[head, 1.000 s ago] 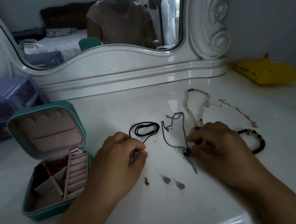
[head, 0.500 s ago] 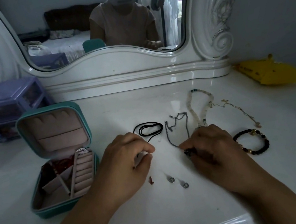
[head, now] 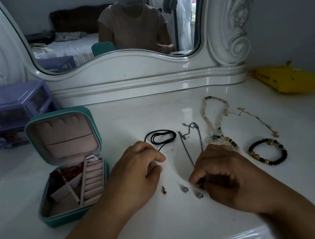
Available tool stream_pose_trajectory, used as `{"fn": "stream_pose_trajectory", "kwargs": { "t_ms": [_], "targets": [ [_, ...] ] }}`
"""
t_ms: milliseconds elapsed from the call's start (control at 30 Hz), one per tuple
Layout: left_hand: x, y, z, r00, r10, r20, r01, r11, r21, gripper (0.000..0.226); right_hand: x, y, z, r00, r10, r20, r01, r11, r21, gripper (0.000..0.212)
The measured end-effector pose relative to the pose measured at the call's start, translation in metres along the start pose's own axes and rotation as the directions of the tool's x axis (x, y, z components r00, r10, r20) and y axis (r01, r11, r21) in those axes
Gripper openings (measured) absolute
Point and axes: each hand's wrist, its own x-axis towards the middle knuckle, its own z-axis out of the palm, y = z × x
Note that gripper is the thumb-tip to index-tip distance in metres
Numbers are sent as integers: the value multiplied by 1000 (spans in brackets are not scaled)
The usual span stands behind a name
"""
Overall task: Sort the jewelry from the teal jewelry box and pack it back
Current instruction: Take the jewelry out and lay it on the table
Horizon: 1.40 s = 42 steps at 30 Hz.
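Nearest, both forearms reach over the white dressing table [head: 191, 233]. The right hand [head: 230, 178] is curled down onto the tabletop, fingers tucked in around something small and dark at their tips; what it is cannot be told. The lower end of the thin silver chain [head: 186, 152] runs under this hand. Just beside its fingertips lie two small clear studs [head: 184, 189] and, a little further left, a tiny red piece [head: 164, 190].

The left hand [head: 134, 176] is loosely closed, thumb and forefinger pinched on a small pale thing, with the tail of the coiled black cord [head: 162, 136] running in under its knuckles.

To the left the teal jewelry box [head: 50, 219] stands open on the table, lid upright, with red beads in its back compartment and ring rolls on its right side.

Right of the hands lies a black bead bracelet [head: 269, 151] with gold beads. Beyond it a fine gold chain [head: 255, 120] and a pale bead necklace [head: 213, 123] are spread out.

At the back stand the mirror [head: 116, 22], a purple drawer unit [head: 6, 110] on the left and a yellow object [head: 289, 82] on the right.
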Motion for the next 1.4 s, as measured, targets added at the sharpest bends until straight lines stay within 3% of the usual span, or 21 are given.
{"fn": "stream_pose_trajectory", "kwargs": {
  "t_ms": [100,167,267,333,400,533,633,800,900,1000,1133,1400],
  "targets": [
    [0,2,-2,1000,-4,-10,4,1000,-6,11,-1,-1,1,1000,-12,-16,13,999,43,29],
    [-1,2,-3,1000,-4,-6,4,1000,-21,8,0,0,1,994,-7,-111,12,999,46,29],
    [-2,2,-7,997,-27,76,33,997,-69,39,0,5,0,946,88,-311,-81,996,37,26],
    [-4,2,-12,979,-47,200,61,996,-63,59,-1,7,-1,887,193,-419,-181,981,69,26],
    [-6,0,-16,961,-24,275,39,998,-51,64,-3,8,-2,806,321,-497,-280,947,158,28],
    [-6,-7,-13,964,40,262,-24,997,-67,43,-6,11,-13,594,502,-629,-429,859,280,27],
    [-4,-11,-5,990,62,131,-54,997,-62,9,-8,17,-16,526,575,-627,-512,802,307,30],
    [-2,-14,1,995,102,-21,-100,992,73,11,-4,16,-13,593,549,-589,-596,791,137,12],
    [-2,-11,0,993,98,-72,-91,990,104,4,-2,14,-9,694,480,-536,-580,815,-22,13],
    [-2,-8,-1,994,82,-70,-75,992,101,13,1,14,-5,788,448,-423,-565,799,-206,21],
    [-3,-7,-1,996,74,-58,-67,993,102,3,12,16,-12,800,465,-380,-584,748,-314,21],
    [-2,-5,1,995,-18,-96,23,999,49,13,38,17,-27,772,606,-193,-624,665,-410,20]
  ]
}}
